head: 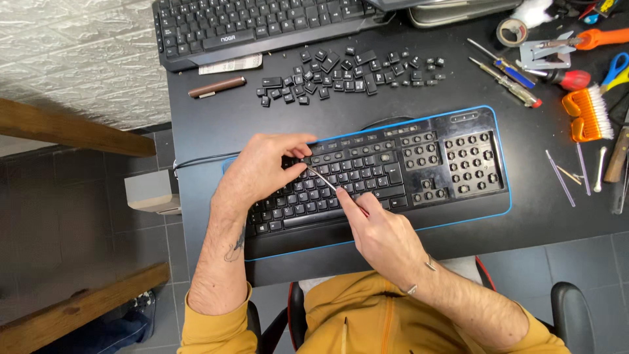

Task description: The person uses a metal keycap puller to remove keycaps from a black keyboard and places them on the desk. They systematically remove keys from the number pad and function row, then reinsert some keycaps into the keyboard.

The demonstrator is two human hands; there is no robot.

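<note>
Prying keyboard [452,164] key, thin tool [334,188], right hand [383,233]

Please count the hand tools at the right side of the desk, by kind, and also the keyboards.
Keyboards: 2, a blue-edged keyboard and a second keyboard
Screwdrivers: 2, a blue-handled and a yellow-handled
Orange brush: 1
Blue scissors: 1
Total: 6

Mustard-yellow sleeves, forearm tattoo, wrist bracelet

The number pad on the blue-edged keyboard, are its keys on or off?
Off. The number pad shows bare round stems, and loose keycaps lie piled on the desk behind the keyboard.
</note>
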